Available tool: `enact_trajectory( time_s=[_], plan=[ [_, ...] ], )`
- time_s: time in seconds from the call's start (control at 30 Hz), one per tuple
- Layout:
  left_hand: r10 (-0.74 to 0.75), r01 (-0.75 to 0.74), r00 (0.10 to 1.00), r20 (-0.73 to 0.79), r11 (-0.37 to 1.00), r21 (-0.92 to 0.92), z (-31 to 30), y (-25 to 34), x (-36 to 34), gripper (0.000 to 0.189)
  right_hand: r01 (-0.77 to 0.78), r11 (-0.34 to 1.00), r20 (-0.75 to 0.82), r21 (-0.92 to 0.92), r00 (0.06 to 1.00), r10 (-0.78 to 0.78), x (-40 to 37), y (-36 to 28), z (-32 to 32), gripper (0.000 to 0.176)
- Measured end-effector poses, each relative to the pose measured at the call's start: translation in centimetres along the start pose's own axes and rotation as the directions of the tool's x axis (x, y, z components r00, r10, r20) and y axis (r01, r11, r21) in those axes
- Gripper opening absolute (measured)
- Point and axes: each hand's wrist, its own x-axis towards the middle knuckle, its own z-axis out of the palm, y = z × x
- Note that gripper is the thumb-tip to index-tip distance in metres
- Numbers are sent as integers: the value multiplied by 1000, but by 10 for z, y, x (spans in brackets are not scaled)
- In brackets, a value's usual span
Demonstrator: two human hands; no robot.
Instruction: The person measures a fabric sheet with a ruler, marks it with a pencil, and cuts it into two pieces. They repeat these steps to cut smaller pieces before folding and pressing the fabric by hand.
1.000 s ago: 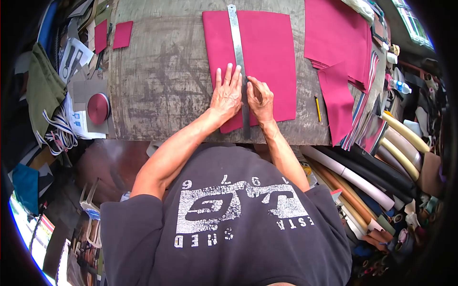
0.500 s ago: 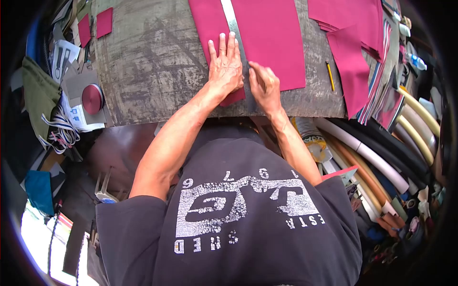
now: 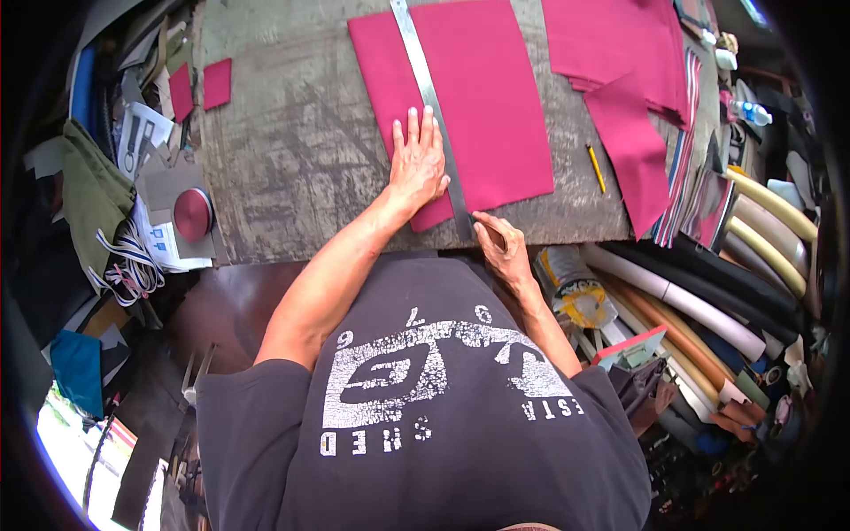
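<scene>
A crimson fabric piece (image 3: 496, 97) lies on the worn table, with a long metal ruler (image 3: 425, 78) running down it to the table's front edge. My left hand (image 3: 416, 168) rests flat on the fabric's left part, fingers stretched out and together, its forefinger against the ruler. Near the ruler's lower end, at the front edge, is my right hand (image 3: 503, 250). Its fingers are curled in a pinch; whatever they hold is too small or hidden to name.
A yellow pencil (image 3: 596, 169) lies right of the fabric. More crimson fabric (image 3: 620, 44) is piled at the far right beside striped material (image 3: 677, 168). A ribbon roll (image 3: 193, 214) sits at left on papers. Rolled materials (image 3: 664, 283) lean below the table's right side.
My right hand has come down along the ruler toward the front edge. My left hand stays pressed at about the same place. The whole view has shifted, so the table sits lower.
</scene>
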Motion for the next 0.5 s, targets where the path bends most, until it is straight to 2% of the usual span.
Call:
enact_trajectory(
  time_s=[0.03, 0.07, 0.13, 0.17, 0.23, 0.37, 0.47, 0.5],
  plan=[
    [18, -17, 996, -82, 1000, 12, -6, -3, 1, 92, -150, 985, 65, 83, 987, 145, 12, -13, -10, 25],
    [26, -27, 998, -57, 999, -17, -12, -10, 10, 88, -236, 936, 49, 262, 972, 232, 28, -28, -16, 25],
    [43, -43, 999, -1, 996, -76, -22, -27, 28, 81, -211, 896, -70, 391, 964, 257, 79, -56, -26, 24],
    [37, -40, 996, -76, 998, -41, -24, -34, 38, 76, -107, 898, -159, 426, 969, 190, 110, -57, -22, 23],
    [-39, 36, 991, -131, 999, -21, -36, -50, 63, 90, 10, 923, -230, 385, 969, 85, 180, -46, -6, 23],
    [-131, 135, 983, -130, 990, 27, -53, -71, 89, 123, 86, 916, -235, 391, 972, 9, 299, -39, 33, 24],
    [-131, 131, 991, 3, 991, -41, -48, -81, 93, 138, 118, 906, -227, 406, 974, -25, 350, -34, 51, 23],
    [-126, 126, 992, 6, 991, -54, -51, -82, 93, 136, 118, 899, -220, 421, 975, -25, 358, -35, 55, 23]
  ],
)
